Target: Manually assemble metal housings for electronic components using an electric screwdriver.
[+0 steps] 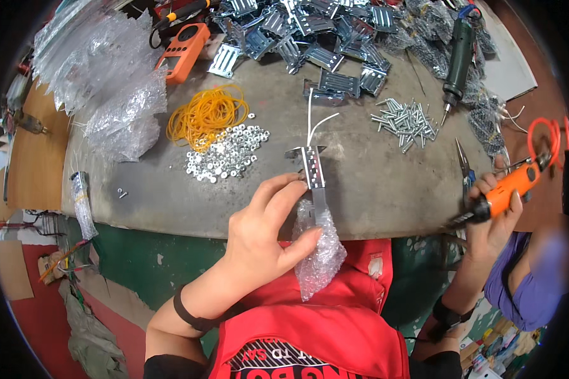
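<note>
Left hand (265,230): closed in a pinch; a perforated metal bracket (314,174) and a piece of bubble wrap (319,252) are gripped between thumb and fingers.
Metal bracket: held upright over the near edge of the table (373,189), its lower part sheathed in the bubble wrap, its upper end bare; a white tie (315,123) is seen just above it.
Right hand (496,208): wrapped fully around an orange electric screwdriver (502,192), held off the right edge of the table with the dark tip pointing lower left.
Pliers (464,167): laid at the right table edge, just beside the right hand.
Washers (227,151): a loose silver heap left of the bracket.
Rubber bands (205,114): a yellow pile touching the far side of the washers.
Screws (406,120): a scattered heap to the right of the bracket, well apart from it.
Bracket stock (322,38): a large pile along the far edge.
Green screwdriver (458,60): laid at far right, tip toward the screws.
Orange meter (183,50): at far left, beside plastic bags (101,69).
</note>
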The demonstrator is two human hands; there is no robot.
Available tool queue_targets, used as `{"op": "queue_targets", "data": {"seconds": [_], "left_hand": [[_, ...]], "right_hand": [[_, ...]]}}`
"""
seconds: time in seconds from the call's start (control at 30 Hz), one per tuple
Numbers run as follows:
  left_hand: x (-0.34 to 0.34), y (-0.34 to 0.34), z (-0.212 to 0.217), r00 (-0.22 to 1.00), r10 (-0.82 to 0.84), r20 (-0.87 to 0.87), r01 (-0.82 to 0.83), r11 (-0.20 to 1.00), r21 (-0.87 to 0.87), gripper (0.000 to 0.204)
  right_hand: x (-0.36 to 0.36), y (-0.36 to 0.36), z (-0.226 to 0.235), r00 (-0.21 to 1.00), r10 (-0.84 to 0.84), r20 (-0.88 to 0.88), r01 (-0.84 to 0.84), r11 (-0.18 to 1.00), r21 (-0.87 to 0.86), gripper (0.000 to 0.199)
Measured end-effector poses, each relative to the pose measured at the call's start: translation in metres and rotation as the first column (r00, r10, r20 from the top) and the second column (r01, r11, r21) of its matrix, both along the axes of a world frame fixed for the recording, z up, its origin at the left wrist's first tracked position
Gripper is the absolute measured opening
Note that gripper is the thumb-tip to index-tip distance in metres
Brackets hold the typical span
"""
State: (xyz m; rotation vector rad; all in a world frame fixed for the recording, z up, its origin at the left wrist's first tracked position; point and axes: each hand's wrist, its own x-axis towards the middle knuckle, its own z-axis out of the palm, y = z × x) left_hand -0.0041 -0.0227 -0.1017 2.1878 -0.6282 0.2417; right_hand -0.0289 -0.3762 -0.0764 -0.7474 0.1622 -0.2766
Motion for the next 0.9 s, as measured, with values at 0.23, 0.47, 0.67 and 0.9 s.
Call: {"op": "queue_targets", "data": {"seconds": [0.23, 0.47, 0.67, 0.9], "left_hand": [[0.000, -0.002, 0.000, 0.999, -0.002, -0.032, 0.001, 1.000, -0.024, 0.055], [0.000, 0.004, -0.005, 0.999, -0.009, -0.034, 0.007, 0.998, -0.056, 0.056], [0.002, 0.001, -0.006, 1.000, -0.016, -0.020, 0.014, 0.997, -0.081, 0.058], [0.001, 0.002, -0.005, 1.000, -0.006, -0.029, 0.004, 0.998, -0.070, 0.059]], "right_hand": [[0.042, 0.093, -0.036, 0.998, 0.043, 0.041, -0.053, 0.947, 0.316, 0.035], [0.052, 0.129, -0.040, 0.998, -0.061, 0.017, 0.046, 0.877, 0.478, 0.025], [0.055, 0.133, -0.045, 0.997, -0.072, 0.041, 0.039, 0.846, 0.532, 0.023], [0.058, 0.136, -0.048, 0.996, -0.082, 0.019, 0.060, 0.847, 0.528, 0.023]]}}
